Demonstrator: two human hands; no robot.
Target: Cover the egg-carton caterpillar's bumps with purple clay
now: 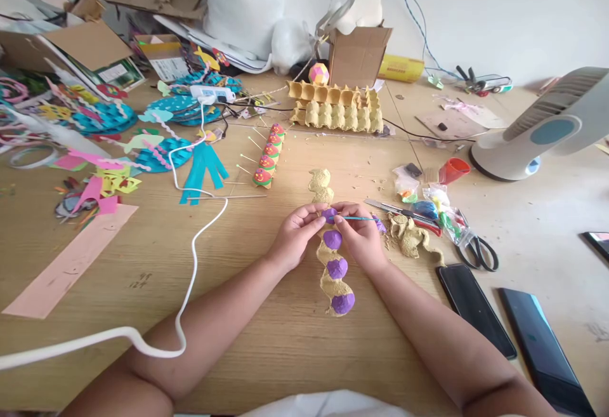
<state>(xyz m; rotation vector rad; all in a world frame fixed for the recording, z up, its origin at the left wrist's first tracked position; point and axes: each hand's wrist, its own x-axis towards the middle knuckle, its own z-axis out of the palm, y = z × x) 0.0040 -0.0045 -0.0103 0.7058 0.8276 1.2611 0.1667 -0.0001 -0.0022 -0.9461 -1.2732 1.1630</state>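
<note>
Though between hands, strip ends uncovered

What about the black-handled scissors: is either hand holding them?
No, the scissors lie on the wooden table; the left hand holds the purple-domed egg-carton strip and the right hand a thin blue stick.

Egg cartons before the cardboard box

Left hand steadying carton strip; right hand holding blue tool at purple clay.
</note>
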